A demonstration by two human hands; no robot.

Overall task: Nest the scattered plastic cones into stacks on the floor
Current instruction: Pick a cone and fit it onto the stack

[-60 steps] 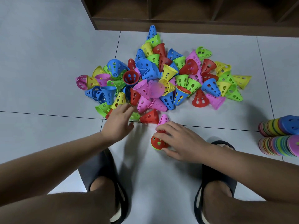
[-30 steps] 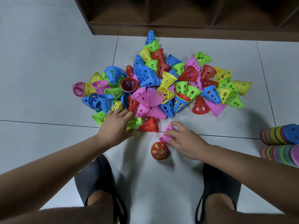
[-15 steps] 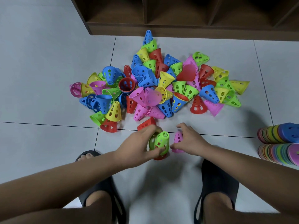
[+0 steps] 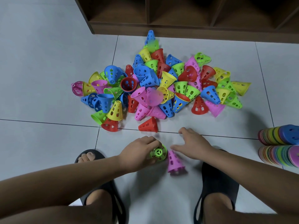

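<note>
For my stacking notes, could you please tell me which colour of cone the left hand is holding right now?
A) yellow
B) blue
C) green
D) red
C: the left hand has its fingers curled round a green cone, whose narrow end faces the camera. The pink cone sits loose beside it, and the right hand is open and holds nothing.
</note>
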